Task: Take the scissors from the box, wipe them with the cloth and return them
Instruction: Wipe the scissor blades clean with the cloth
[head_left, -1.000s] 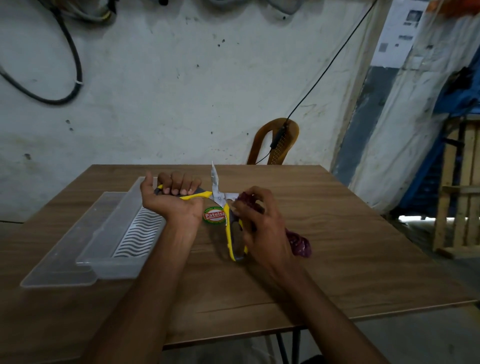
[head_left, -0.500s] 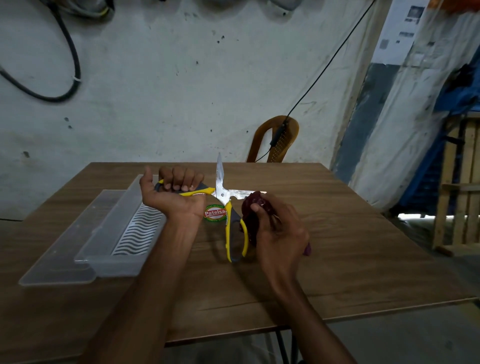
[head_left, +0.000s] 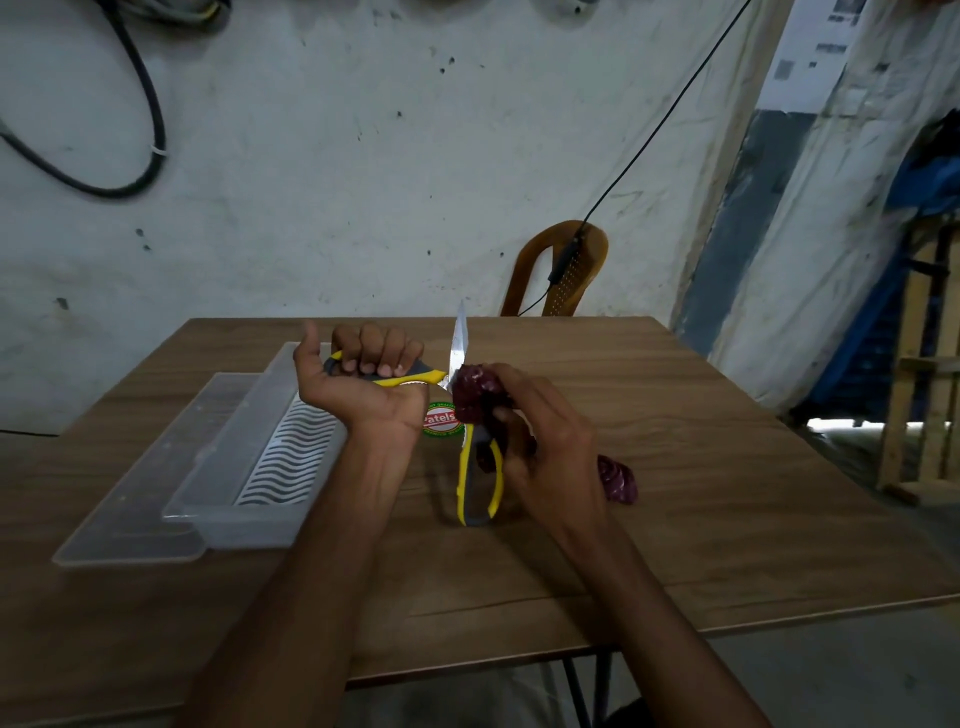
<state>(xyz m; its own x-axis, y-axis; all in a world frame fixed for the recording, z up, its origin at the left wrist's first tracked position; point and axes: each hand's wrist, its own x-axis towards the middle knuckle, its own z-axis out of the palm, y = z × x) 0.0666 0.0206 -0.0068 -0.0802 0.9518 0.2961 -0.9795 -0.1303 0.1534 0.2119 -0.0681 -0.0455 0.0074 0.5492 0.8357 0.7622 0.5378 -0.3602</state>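
My left hand (head_left: 363, 384) grips one yellow-and-grey handle of the scissors (head_left: 470, 467), palm turned up. The scissors are spread wide: one blade points straight up, the other handle loop hangs down toward the table. A round sticker sits near the pivot. My right hand (head_left: 545, 447) holds a dark red cloth (head_left: 472, 397) bunched against the scissors at the pivot, covering the second blade. The cloth's tail trails out to the right of my wrist. The clear plastic box (head_left: 218, 478) lies to the left on the wooden table (head_left: 727, 493), with nothing in it.
The box's clear lid (head_left: 130, 514) lies flat beside the box on its left. A brown plastic chair (head_left: 566, 270) stands behind the table's far edge with a black cable hanging over it. Wooden framing stands at the far right.
My right hand has pushed the cloth up along the scissors to the pivot, covering the sideways blade that showed before. My left hand has kept its grip.
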